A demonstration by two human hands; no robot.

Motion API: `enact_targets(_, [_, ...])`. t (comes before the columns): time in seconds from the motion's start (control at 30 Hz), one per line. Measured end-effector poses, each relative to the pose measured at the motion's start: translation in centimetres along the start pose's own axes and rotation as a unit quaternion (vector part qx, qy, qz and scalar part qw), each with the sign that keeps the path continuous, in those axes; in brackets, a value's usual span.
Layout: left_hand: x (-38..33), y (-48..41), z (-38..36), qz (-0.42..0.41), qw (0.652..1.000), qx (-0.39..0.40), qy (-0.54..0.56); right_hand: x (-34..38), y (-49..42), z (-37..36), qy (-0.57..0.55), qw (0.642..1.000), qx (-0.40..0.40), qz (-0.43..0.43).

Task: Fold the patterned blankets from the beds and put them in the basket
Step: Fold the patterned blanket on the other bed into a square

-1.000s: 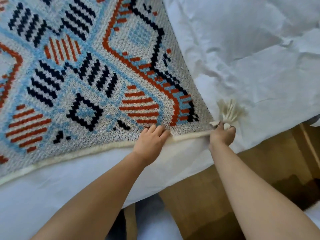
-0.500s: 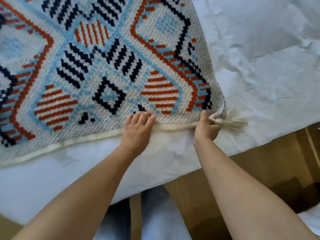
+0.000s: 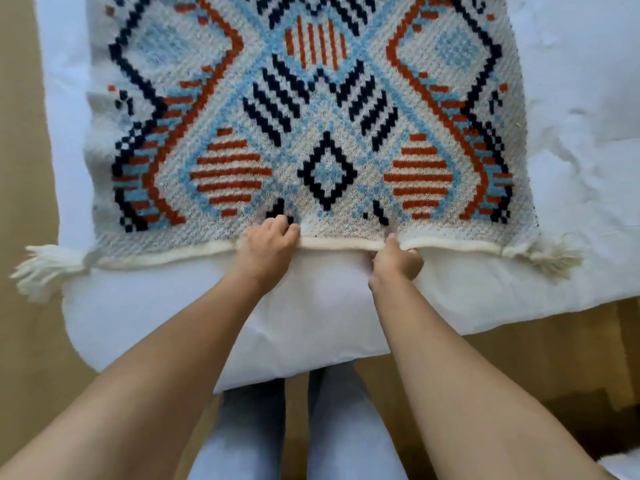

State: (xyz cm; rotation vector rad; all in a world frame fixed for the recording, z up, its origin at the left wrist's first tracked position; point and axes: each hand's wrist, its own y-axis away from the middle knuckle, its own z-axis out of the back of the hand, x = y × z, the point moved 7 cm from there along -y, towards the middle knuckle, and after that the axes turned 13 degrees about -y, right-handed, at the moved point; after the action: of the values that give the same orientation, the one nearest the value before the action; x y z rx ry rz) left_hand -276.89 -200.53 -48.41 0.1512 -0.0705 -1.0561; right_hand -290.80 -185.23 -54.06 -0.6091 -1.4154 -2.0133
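Stood at bed's foot, legs (image 3: 298,427) close below the white duvet (image 3: 311,320). Left hand (image 3: 268,245) and right hand (image 3: 396,259) side by side, both curled shut on the cream hem (image 3: 341,243) of the patterned blanket (image 3: 322,116), mid-edge, equally near. Hem ran crosswise; tassels (image 3: 45,268) at both corners. Blanket stretched flat, directly away from fingers. Basket not seen.

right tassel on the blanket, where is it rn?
Head view, right side: the right tassel lies on the white bedding at the blanket near corner, right of the right hand gripping the hem.
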Motion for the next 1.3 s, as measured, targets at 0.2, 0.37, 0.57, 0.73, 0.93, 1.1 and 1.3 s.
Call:
enact_targets(0.2, [0.8, 3.1, -0.1, -0.107, 0.992, -0.051, -0.038, -0.1, 1.2, 1.3, 0.014, 1.0, -0.023, -0.004])
enact_targets(0.37, [7.6, 6.2, -1.0, 0.002, 0.997, -0.034, -0.071, -1.9, 5.6, -2.5, 0.02, 0.998, 0.047, -0.028])
enact_targets(0.57, [12.7, 8.9, -3.6, 0.125, 0.985, 0.11, -0.048, -7.1, 11.4, -6.5, 0.029, 0.986, 0.142, -0.085])
enact_targets(0.73, [13.0, 10.1, -4.8, 0.137, 0.97, 0.195, -0.048, -8.0, 11.2, -6.3, 0.061, 0.99, 0.12, -0.046])
enact_targets(0.93, [12.7, 10.8, -4.3, 0.145, 0.958, 0.233, -0.086, -9.2, 13.4, -7.2, 0.027, 0.979, 0.143, -0.146])
enact_targets(1.1, [14.9, 10.6, -3.9, 0.193, 0.953, 0.22, -0.072, -9.0, 15.6, -10.6, 0.072, 0.969, 0.186, -0.144])
enact_targets(1.3, [18.7, 11.9, -4.7, 0.146, 0.952, 0.25, -0.093, -8.0, 16.8, -11.4, 0.014, 0.99, 0.105, -0.096])
